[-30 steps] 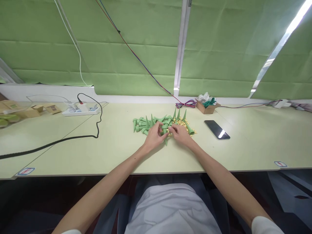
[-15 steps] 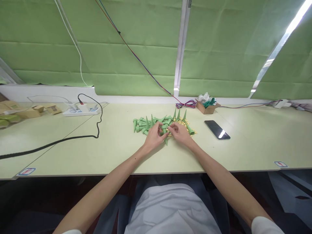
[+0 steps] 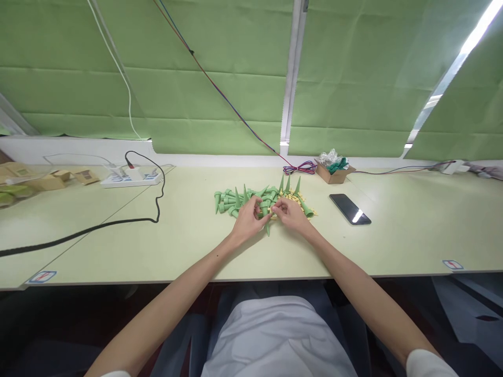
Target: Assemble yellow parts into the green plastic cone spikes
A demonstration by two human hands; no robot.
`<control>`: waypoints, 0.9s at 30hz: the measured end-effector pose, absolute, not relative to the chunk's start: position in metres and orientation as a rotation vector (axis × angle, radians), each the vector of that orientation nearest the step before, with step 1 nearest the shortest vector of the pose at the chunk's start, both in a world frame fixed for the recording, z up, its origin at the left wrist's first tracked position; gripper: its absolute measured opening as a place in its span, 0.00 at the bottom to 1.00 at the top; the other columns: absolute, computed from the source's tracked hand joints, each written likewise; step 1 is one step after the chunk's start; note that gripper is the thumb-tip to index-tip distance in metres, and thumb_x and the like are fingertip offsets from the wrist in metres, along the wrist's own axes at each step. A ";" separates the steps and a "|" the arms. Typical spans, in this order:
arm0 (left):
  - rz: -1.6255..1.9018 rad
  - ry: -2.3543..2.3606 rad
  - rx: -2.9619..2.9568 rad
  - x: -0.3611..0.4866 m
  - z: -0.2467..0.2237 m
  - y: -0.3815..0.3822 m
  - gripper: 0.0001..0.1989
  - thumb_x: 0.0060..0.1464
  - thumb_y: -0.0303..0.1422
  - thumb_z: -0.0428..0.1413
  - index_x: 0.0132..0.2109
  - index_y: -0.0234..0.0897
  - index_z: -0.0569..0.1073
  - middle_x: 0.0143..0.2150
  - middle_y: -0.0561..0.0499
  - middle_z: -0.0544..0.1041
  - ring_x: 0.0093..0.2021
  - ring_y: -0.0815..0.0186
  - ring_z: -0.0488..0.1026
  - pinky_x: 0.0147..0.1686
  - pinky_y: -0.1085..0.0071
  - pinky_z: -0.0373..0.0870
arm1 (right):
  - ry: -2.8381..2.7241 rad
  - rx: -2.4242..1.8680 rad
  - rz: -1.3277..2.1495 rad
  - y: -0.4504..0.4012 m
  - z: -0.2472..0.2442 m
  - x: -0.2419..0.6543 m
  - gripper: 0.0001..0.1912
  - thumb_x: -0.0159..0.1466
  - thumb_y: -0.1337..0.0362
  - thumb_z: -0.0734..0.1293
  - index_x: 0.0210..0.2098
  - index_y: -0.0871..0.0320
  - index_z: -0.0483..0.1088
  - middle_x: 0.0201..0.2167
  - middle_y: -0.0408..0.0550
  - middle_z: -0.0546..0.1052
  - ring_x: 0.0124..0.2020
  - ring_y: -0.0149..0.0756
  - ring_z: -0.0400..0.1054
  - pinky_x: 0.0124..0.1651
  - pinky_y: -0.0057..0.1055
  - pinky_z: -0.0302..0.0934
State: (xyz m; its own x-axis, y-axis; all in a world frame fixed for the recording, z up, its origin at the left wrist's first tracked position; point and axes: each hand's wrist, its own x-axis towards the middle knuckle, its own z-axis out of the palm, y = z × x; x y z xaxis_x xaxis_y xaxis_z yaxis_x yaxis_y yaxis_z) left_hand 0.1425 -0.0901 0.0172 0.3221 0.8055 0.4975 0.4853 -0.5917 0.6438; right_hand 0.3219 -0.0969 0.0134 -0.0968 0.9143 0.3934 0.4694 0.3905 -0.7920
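Note:
My left hand is closed around a green plastic plant watering spike, its pointed tip angled down toward the table. Close beside it, my right hand pinches with thumb and forefinger at the side of the same spike; whatever lies between those fingertips is too small to make out. Several more green spikes lie in a pile to the left and behind my hands. Small yellow pieces are heaped behind my right hand, with a few green cones standing point-up among them.
A black phone lies to the right. Farther back stand a small cardboard box and a coiled red-blue wire. At left are a power strip, a black cable and cardboard pieces.
Both hands stay almost in place. The held spike's tip has dipped very slightly, and my right fingertips have shifted a little beside it.

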 end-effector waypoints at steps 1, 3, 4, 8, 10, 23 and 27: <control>1.164 1.144 2.215 0.142 0.017 -0.090 0.18 0.52 0.38 0.60 0.46 0.38 0.65 0.29 0.56 0.65 0.25 0.70 0.63 0.27 0.71 0.60 | -1.736 -1.223 0.591 -0.097 0.013 0.322 0.09 0.61 0.59 0.64 0.29 0.57 0.67 0.21 0.43 0.69 0.23 0.32 0.62 0.28 0.29 0.54; 1.163 1.138 2.211 0.143 0.017 -0.090 0.18 0.51 0.38 0.60 0.46 0.38 0.65 0.30 0.56 0.65 0.24 0.70 0.63 0.27 0.71 0.60 | -1.765 -1.235 0.552 -0.097 0.014 0.323 0.10 0.63 0.59 0.63 0.27 0.57 0.66 0.20 0.42 0.68 0.23 0.32 0.60 0.28 0.29 0.52; 1.161 1.133 2.209 0.143 0.017 -0.090 0.18 0.51 0.38 0.60 0.46 0.38 0.65 0.30 0.56 0.65 0.24 0.70 0.62 0.27 0.72 0.60 | -1.783 -1.243 0.526 -0.097 0.015 0.323 0.11 0.63 0.59 0.63 0.26 0.57 0.65 0.20 0.41 0.67 0.23 0.31 0.59 0.28 0.29 0.51; 1.154 1.117 2.204 0.143 0.017 -0.092 0.18 0.51 0.39 0.60 0.46 0.39 0.65 0.29 0.56 0.65 0.25 0.70 0.62 0.27 0.72 0.60 | -1.848 -1.265 0.412 -0.099 0.016 0.323 0.17 0.66 0.58 0.60 0.22 0.56 0.61 0.18 0.41 0.63 0.22 0.31 0.56 0.29 0.30 0.48; 1.145 1.107 2.202 0.143 0.018 -0.093 0.18 0.52 0.39 0.60 0.46 0.39 0.65 0.29 0.57 0.65 0.24 0.70 0.62 0.27 0.72 0.59 | -1.866 -1.273 0.371 -0.099 0.016 0.323 0.19 0.67 0.57 0.58 0.21 0.56 0.60 0.18 0.41 0.63 0.22 0.31 0.56 0.29 0.30 0.48; 1.169 1.088 2.177 0.144 0.021 -0.093 0.19 0.52 0.40 0.59 0.48 0.38 0.65 0.32 0.55 0.67 0.26 0.69 0.68 0.29 0.71 0.65 | -1.850 -1.228 0.408 -0.097 0.014 0.323 0.22 0.69 0.52 0.57 0.22 0.56 0.60 0.18 0.39 0.59 0.22 0.30 0.53 0.28 0.30 0.46; 1.134 1.098 2.155 0.144 0.022 -0.094 0.19 0.53 0.40 0.59 0.49 0.39 0.65 0.33 0.55 0.69 0.23 0.70 0.68 0.26 0.72 0.64 | -1.850 -1.211 0.398 -0.097 0.014 0.323 0.22 0.69 0.52 0.56 0.22 0.56 0.57 0.18 0.39 0.59 0.22 0.30 0.54 0.28 0.29 0.46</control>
